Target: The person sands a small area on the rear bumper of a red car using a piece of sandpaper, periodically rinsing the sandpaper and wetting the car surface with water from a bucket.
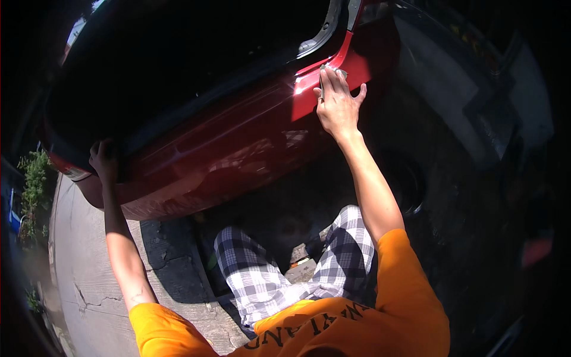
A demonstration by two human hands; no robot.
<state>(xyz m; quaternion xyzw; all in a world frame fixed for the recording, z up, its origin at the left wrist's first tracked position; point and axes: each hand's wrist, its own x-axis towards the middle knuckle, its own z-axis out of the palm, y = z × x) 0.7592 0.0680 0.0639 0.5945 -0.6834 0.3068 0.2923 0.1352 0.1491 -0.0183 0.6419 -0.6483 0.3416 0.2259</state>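
A red car's rear bumper (214, 147) runs diagonally in front of me, below the dark opening of the car's rear. My right hand (340, 105) lies on the sunlit red corner panel (308, 100), fingers stretched out and the thumb-side digit spread. Under its fingers is a thin grey-green sheet or pad (342, 73), mostly hidden, pressed flat against the paint. My left hand (103, 158) rests in shadow at the car's left rear edge, just above a tail lamp (76, 173); its fingers are bent and too dark to show whether they hold anything.
Cracked concrete paving (93, 267) lies at lower left, with green plants (35, 178) beyond it. My knees in checked trousers (254, 272) are below the bumper. A dark round object (408, 187) stands right of my right forearm, and a grey vehicle or panel (441, 67) is at upper right.
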